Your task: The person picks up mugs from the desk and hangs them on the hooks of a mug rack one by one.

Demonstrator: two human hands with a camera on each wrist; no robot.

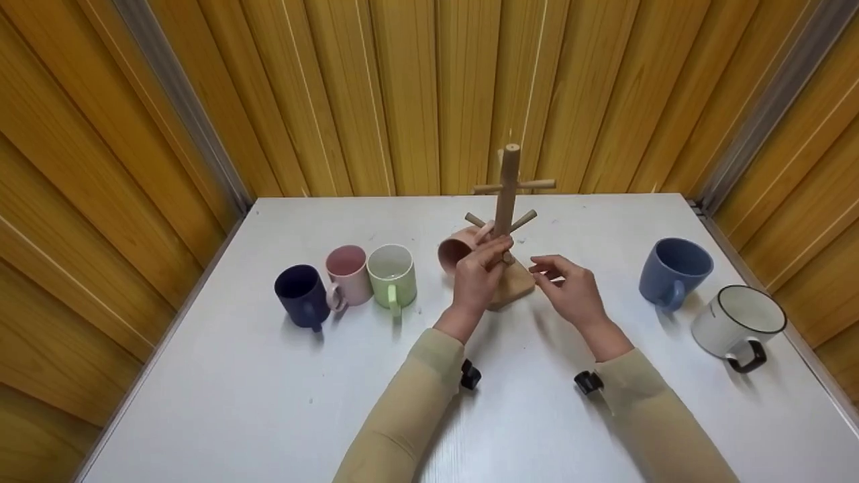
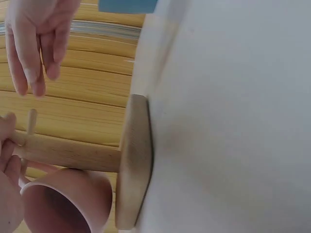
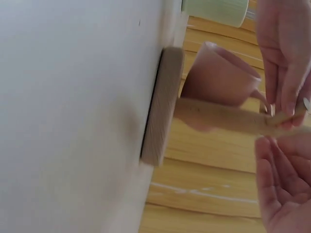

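Note:
A wooden mug tree (image 1: pixel 509 194) stands on the white table, its pegs sticking out around the post. On a lower peg at its left side hangs a pink mug (image 1: pixel 460 249), tilted with its mouth facing left and its handle up by the post. My left hand (image 1: pixel 478 275) grips the post at the lower pegs, next to the mug's handle; the fingertips are partly hidden behind the wood. To the right of the post my right hand (image 1: pixel 570 288) hovers over the base's edge, fingers loosely bent and holding nothing. In the right wrist view the mug (image 3: pixel 221 77) hangs beside the post (image 3: pixel 218 114).
Left of the tree stand a dark blue mug (image 1: pixel 302 298), a light pink mug (image 1: pixel 352 275) and a pale green mug (image 1: pixel 396 278). At the right are a blue mug (image 1: pixel 671 268) and a white mug (image 1: pixel 728 325) with a black rim. Wood-patterned walls (image 1: pixel 402 100) enclose the table.

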